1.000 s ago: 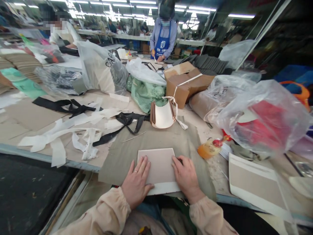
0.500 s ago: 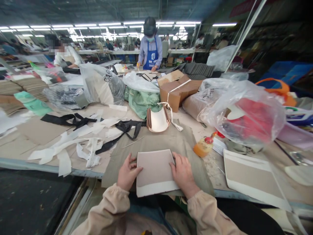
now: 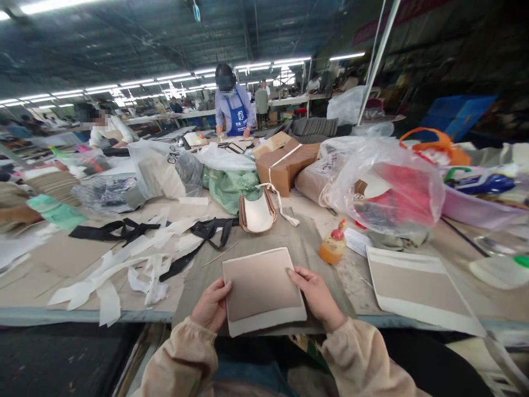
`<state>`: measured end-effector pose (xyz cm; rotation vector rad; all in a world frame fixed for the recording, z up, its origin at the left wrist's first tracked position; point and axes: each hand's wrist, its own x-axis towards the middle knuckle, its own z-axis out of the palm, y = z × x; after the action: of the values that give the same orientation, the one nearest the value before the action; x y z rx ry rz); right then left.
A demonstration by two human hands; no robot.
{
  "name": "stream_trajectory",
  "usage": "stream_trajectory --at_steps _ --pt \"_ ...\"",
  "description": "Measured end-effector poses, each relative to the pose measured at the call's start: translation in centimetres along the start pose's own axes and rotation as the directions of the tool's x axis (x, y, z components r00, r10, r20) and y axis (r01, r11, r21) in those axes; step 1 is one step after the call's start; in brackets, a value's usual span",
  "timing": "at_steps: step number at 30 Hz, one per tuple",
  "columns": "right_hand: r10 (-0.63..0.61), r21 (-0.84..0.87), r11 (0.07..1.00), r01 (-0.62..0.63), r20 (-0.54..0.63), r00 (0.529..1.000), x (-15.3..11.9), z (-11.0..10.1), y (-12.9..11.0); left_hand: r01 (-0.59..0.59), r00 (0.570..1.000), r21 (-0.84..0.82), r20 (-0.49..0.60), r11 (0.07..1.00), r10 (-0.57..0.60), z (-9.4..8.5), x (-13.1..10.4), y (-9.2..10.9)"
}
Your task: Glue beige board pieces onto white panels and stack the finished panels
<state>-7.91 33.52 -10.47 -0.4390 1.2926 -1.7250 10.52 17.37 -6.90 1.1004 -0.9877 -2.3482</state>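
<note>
Between my hands is a flat, roughly rectangular panel (image 3: 264, 286), pinkish beige with pale edges and a wider pale strip along its near side. My left hand (image 3: 210, 303) grips its left edge, thumb on top and fingers underneath. At the right edge my right hand (image 3: 318, 295) pinches it the same way. The panel tilts slightly over a grey-green sheet (image 3: 306, 242) that covers the table's front. Beyond it stands a curved stack of brown and cream pieces (image 3: 257, 214). A small bottle of orange liquid with a red top (image 3: 332, 243) is right of the panel.
A similar panel (image 3: 413, 281) lies at the right. White strips (image 3: 103, 270) and black strips (image 3: 113, 230) are strewn on the left. Plastic bags (image 3: 388, 182) and a brown cardboard box (image 3: 285, 165) line the back. Across the table a person in a blue apron (image 3: 237, 113) works.
Both hands have closed on the panel's side edges, fingers now underneath. The panel has risen slightly and tilted. The camera view has tipped upward and turned a little right.
</note>
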Motion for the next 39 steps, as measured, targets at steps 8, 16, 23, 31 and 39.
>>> stream_trajectory --at_steps 8,16,23,31,39 --pt "0.074 0.268 0.961 -0.072 0.002 0.997 -0.4 0.6 0.0 0.010 0.996 -0.144 0.093 0.990 0.004 0.8 -0.2 -0.6" --pt "-0.005 -0.201 0.979 -0.033 -0.188 0.982 1.3 0.7 1.6 -0.105 0.990 0.174 -0.079 0.979 0.120 -0.5 2.4 -0.7" --pt "-0.260 -0.851 0.525 -0.002 -0.163 0.952 2.3 0.5 2.3 -0.294 0.900 0.521 -0.132 0.801 0.416 -1.6 3.8 -1.9" --pt "-0.280 -0.991 -0.104 -0.085 -0.053 0.959 2.0 1.2 2.5 -0.194 0.819 0.981 0.179 -0.031 0.546 -1.8 3.6 -2.6" --pt "-0.404 -0.977 -0.193 -0.085 0.001 0.915 2.3 0.1 2.8 -0.169 0.741 0.879 0.412 -0.445 0.531 -1.5 3.3 -3.0"
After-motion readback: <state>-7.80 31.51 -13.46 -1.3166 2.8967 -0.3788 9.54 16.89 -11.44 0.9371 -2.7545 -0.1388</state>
